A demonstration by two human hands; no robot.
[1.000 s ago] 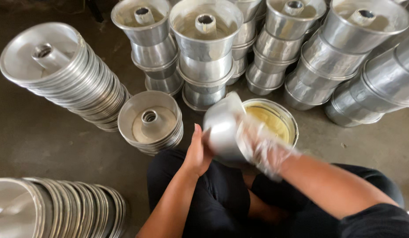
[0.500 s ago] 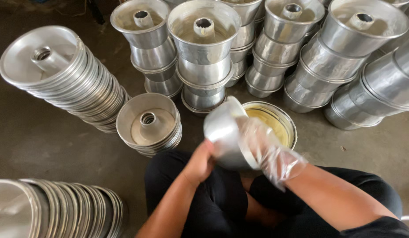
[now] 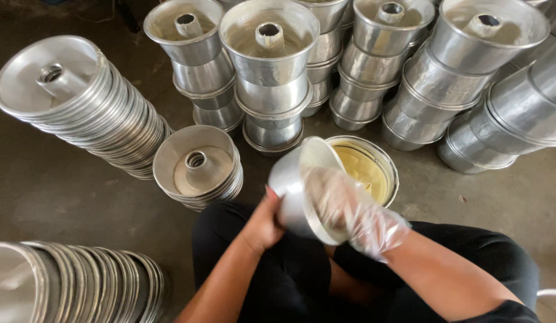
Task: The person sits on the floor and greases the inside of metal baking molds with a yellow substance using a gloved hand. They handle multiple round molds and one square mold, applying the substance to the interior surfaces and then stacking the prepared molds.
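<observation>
I hold a silver metal tube pan (image 3: 293, 185) tilted on its side over my lap. My left hand (image 3: 263, 224) grips its outer wall from below. My right hand (image 3: 344, 206), in a thin clear plastic glove, reaches inside the pan and rubs its inner wall. Just behind the pan on the floor stands a round tin of pale yellow grease (image 3: 365, 170).
Stacks of identical tube pans surround me: a short stack (image 3: 197, 167) front left, a leaning stack (image 3: 74, 104) far left, another leaning stack (image 3: 74, 287) at bottom left, tall stacks (image 3: 269, 66) across the back and right (image 3: 481, 78). Bare concrete floor (image 3: 62, 197) lies between.
The pan has turned in my hands and shifted slightly left. My gloved right hand has moved around inside it.
</observation>
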